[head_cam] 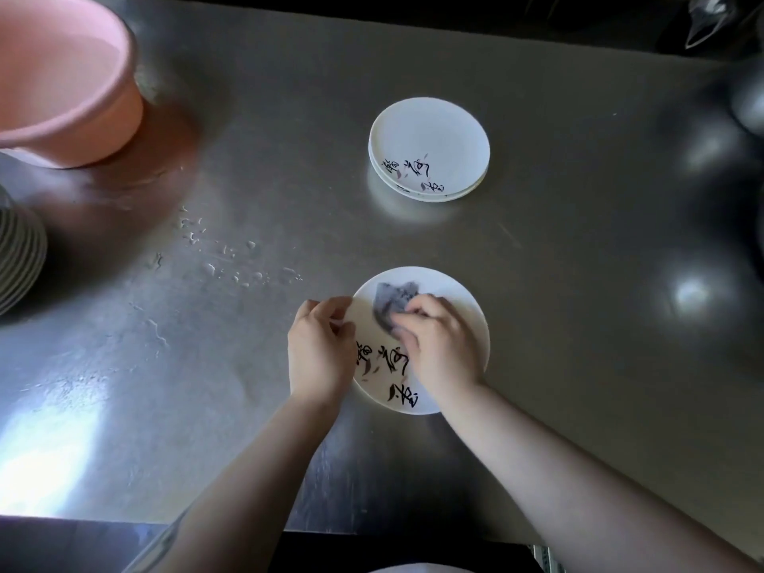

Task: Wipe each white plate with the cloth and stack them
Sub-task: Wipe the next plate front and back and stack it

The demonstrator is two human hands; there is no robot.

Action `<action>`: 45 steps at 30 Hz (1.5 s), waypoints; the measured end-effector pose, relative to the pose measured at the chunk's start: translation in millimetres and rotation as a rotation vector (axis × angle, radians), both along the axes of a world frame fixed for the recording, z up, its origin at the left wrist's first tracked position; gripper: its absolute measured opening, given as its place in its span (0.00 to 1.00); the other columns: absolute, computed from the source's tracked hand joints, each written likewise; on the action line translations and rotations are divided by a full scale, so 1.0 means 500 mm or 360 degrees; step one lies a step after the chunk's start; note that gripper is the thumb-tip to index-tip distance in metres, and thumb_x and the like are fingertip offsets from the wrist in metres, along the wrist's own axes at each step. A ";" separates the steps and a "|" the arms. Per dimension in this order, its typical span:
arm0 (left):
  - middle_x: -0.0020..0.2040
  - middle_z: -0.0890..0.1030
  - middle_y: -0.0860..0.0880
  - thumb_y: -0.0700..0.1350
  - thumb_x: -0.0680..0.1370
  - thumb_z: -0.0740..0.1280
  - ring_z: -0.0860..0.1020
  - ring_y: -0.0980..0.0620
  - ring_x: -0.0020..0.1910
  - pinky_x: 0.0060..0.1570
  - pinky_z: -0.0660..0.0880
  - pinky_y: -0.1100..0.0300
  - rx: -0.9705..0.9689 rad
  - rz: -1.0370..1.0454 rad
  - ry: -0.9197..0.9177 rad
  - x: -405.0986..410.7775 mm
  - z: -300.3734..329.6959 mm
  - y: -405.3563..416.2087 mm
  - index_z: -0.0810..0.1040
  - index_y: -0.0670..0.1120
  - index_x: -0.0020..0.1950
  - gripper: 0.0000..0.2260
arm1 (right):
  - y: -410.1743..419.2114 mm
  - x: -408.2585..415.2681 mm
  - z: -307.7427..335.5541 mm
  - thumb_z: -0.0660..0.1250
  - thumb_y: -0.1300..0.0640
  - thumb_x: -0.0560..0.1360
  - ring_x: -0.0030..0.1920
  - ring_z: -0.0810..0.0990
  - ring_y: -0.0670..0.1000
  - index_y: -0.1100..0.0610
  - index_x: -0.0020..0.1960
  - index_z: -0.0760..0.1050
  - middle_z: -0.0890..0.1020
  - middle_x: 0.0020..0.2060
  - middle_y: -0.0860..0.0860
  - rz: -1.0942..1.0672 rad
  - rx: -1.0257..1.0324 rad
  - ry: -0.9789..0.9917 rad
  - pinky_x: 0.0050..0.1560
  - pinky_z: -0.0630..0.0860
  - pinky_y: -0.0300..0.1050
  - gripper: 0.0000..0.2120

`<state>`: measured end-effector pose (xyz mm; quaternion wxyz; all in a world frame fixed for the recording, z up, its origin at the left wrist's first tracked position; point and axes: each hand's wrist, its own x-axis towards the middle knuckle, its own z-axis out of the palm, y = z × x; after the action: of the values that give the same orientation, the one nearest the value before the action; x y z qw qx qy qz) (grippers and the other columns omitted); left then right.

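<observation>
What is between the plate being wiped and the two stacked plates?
Only bare steel table lies between the plate being wiped and the stacked plates, in the head view.

Two bare forearms, no visible sleeves

Head view: looks steeply down from above the person's forearms onto the steel counter [537,283], close.
Shared: single view only.

A pink basin [62,88] stood at the far left of the steel surface [289,117]. Water droplets [223,258] lay on the surface near the basin's right.
</observation>
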<state>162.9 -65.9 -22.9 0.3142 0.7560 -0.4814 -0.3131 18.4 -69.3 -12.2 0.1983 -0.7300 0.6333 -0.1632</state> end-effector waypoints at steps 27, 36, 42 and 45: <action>0.39 0.81 0.49 0.44 0.74 0.72 0.78 0.46 0.41 0.40 0.73 0.58 0.0377 -0.0588 -0.0294 0.025 0.020 -0.122 0.84 0.47 0.45 0.03 | -0.095 -0.073 -0.020 0.70 0.61 0.72 0.51 0.75 0.55 0.53 0.47 0.82 0.77 0.45 0.49 0.0124 -0.0130 0.0070 0.38 0.77 0.55 0.06; 0.41 0.82 0.53 0.44 0.72 0.72 0.79 0.49 0.43 0.42 0.75 0.58 0.0221 -0.0648 -0.0308 0.012 0.030 -0.096 0.81 0.50 0.48 0.05 | -0.070 -0.045 -0.012 0.76 0.55 0.68 0.46 0.78 0.53 0.53 0.40 0.83 0.79 0.42 0.47 -0.0017 -0.0204 -0.0024 0.36 0.74 0.44 0.03; 0.35 0.82 0.50 0.39 0.72 0.72 0.81 0.46 0.40 0.41 0.77 0.57 0.0448 -0.0670 -0.0203 0.030 0.028 -0.091 0.79 0.47 0.41 0.03 | -0.077 -0.074 -0.009 0.75 0.56 0.67 0.47 0.78 0.53 0.50 0.42 0.78 0.78 0.42 0.46 -0.0083 -0.0126 0.0097 0.36 0.73 0.45 0.07; 0.30 0.80 0.53 0.42 0.71 0.72 0.80 0.50 0.33 0.33 0.75 0.62 0.0588 -0.0795 -0.0202 0.048 0.025 -0.063 0.75 0.49 0.39 0.07 | -0.070 -0.077 -0.009 0.74 0.56 0.68 0.49 0.76 0.51 0.47 0.45 0.77 0.77 0.43 0.46 -0.0108 -0.0077 0.0119 0.37 0.72 0.44 0.09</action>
<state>187.1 -97.3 -10.2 0.0542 0.6766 -0.6059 -0.4149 -20.1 -104.1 -16.9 0.1510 -0.7182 0.6606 -0.1577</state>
